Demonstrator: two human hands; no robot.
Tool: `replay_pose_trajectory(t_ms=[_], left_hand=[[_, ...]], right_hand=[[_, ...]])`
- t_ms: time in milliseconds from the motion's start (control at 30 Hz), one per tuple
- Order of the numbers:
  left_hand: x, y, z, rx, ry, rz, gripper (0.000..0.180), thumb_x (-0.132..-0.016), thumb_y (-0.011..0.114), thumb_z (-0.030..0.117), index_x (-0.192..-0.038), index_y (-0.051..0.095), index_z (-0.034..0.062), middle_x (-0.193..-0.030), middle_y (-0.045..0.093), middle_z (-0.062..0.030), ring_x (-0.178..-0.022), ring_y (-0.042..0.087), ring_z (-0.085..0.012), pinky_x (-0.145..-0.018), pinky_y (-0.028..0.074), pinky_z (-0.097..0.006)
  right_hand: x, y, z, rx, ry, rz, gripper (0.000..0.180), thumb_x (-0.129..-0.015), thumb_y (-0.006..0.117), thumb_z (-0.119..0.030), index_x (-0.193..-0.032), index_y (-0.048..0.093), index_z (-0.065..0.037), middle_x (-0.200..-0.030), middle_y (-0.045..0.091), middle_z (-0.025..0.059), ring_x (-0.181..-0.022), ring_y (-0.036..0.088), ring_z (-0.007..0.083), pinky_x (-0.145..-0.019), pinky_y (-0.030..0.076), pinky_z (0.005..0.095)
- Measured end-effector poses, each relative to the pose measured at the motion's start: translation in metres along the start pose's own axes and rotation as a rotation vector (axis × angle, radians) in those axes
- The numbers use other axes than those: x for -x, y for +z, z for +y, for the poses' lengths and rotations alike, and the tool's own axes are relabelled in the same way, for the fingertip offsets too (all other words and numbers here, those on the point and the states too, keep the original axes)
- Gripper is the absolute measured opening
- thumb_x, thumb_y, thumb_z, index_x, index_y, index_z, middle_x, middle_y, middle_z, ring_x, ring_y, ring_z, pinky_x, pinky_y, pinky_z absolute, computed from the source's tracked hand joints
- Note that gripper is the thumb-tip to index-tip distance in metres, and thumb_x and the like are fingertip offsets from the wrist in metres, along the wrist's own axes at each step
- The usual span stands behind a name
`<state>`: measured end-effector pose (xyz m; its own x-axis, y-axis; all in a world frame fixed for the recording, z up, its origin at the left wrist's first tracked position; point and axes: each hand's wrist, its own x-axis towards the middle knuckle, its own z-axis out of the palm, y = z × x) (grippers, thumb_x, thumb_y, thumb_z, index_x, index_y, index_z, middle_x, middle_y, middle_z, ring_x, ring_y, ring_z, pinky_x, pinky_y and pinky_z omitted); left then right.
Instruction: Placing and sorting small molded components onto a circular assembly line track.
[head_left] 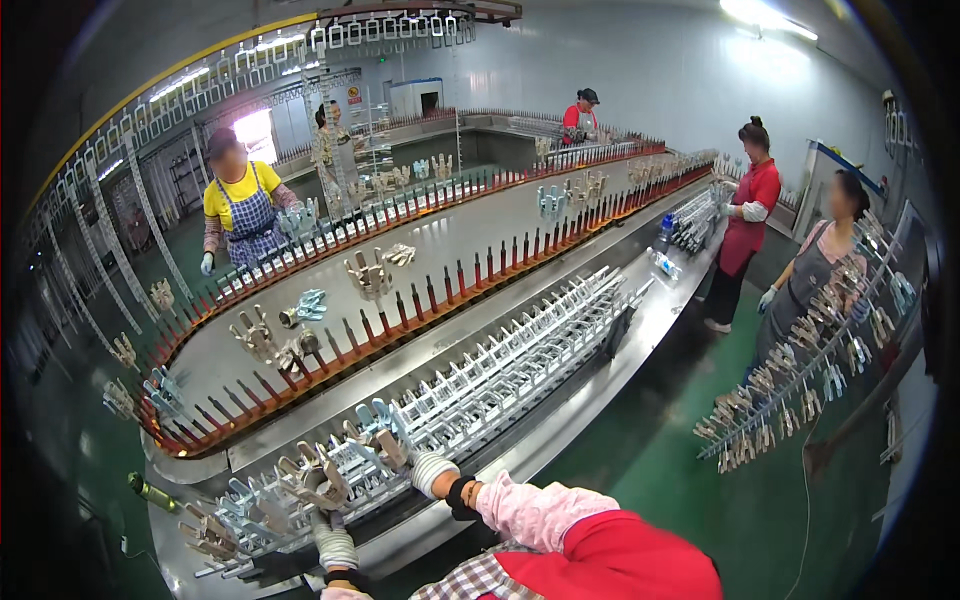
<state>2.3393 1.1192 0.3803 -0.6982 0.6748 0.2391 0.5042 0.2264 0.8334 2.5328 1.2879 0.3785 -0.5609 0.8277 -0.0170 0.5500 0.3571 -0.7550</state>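
Bright-red cloth garment [635, 560] fills the lower centre, the white-gloved left hand [335, 543] and right hand [433, 474] apart, finger closure indiscernible, at tan, flat-pronged clips [318, 482] on a long silver metal rack [510, 388], lower left, the clips seemingly light, stiff, best held by their broad bodies.

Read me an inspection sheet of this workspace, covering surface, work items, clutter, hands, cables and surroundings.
Surface: steel table, bare and shiny toward its far end.
Job's things: pronged metal racks lying lengthwise; metal clips clustered at the near-left end.
Clutter: clear bottle farther along; green tube-shaped object at the left end, kind unclear.
Hands: left hand and right hand, both gloved, at the clips; what the fingers grip is hidden.
Cables: thin pale line, apparently a cord, on the right.
Surroundings: five other people; conveyor with upright pins; hanging loops overhead.
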Motion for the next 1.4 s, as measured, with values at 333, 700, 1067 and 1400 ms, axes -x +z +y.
replay_pose_trajectory(t_ms=[333, 700, 1067, 1400], left_hand=[[0.085, 0.048, 0.06, 0.409, -0.069, -0.298, 0.033, -0.088, 0.044, 0.016, -0.117, 0.04, 0.0007, -0.109, 0.048, -0.0105, -0.088, 0.048, -0.016, -0.074, 0.043, -0.029], [0.073, 0.153, 0.122, 0.32, -0.034, -0.023, 0.039, -0.085, 0.05, 0.019, -0.117, 0.038, 0.0004, -0.11, 0.048, -0.0089, -0.1, 0.045, -0.02, -0.088, 0.034, -0.031], [0.058, 0.192, 0.061, 0.0, -0.262, 0.318, 0.037, -0.088, 0.045, 0.032, -0.102, 0.05, -0.0018, -0.084, 0.058, -0.0081, -0.076, 0.05, -0.0221, -0.073, 0.04, -0.03], [0.063, 0.199, 0.132, -0.271, -0.239, 0.153, 0.031, -0.087, 0.048, 0.033, -0.102, 0.05, 0.0056, -0.065, 0.05, -0.0044, -0.044, 0.042, -0.0115, -0.043, 0.034, -0.028]], right_hand=[[-0.004, 0.005, 0.012, 0.007, -0.028, -0.04, 0.045, -0.08, 0.047, -0.045, -0.103, 0.055, -0.006, -0.093, 0.058, 0.0204, -0.088, 0.054, 0.0374, -0.077, 0.043, 0.0415], [0.03, -0.208, 0.053, -0.413, -0.416, -0.642, 0.038, -0.084, 0.052, -0.027, -0.117, 0.049, -0.008, -0.107, 0.056, 0.0096, -0.091, 0.053, 0.0153, -0.078, 0.043, 0.0278], [-0.187, -0.48, 0.304, -0.093, 0.034, 0.45, 0.038, -0.077, 0.055, -0.028, -0.108, 0.054, -0.006, -0.107, 0.055, 0.0177, -0.099, 0.052, 0.0316, -0.085, 0.041, 0.0361], [-0.307, -0.466, 0.365, -0.89, 0.217, 0.482, 0.044, -0.078, 0.059, -0.018, -0.118, 0.044, -0.009, -0.092, 0.058, 0.0067, -0.055, 0.054, 0.0159, -0.045, 0.041, 0.029]])
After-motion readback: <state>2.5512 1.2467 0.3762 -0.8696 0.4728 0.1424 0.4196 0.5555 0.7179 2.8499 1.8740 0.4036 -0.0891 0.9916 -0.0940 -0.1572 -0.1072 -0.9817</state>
